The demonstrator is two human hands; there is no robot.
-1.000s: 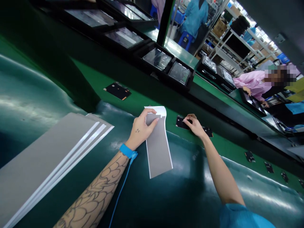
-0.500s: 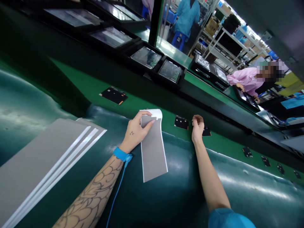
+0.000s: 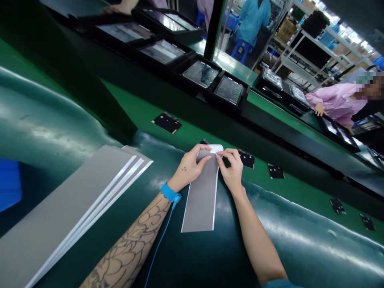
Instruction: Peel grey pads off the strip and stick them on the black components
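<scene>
A long grey strip with white backing (image 3: 202,200) hangs from my hands, its top end curled over and showing white. My left hand (image 3: 190,166), with a blue band at the wrist, grips the upper left of the strip between thumb and fingers. At the strip's upper right edge, my right hand (image 3: 232,168) pinches with thumb and forefinger; whether a small piece is separately between those fingertips is too fine to make out. Black circuit boards lie just behind my hands, one (image 3: 247,159) partly covered by my right hand.
A stack of grey sheets with white edges (image 3: 75,200) lies at the left, near a blue bin (image 3: 9,184). More boards (image 3: 167,122) sit along the green belt. Beyond it stand black trays with glassy panels (image 3: 201,74). A person in pink (image 3: 336,100) works at far right.
My right hand has moved left from above the boards to the strip's top edge and pinches there. The strip hangs straighter. The view has shifted left, and boards on the belt sit differently.
</scene>
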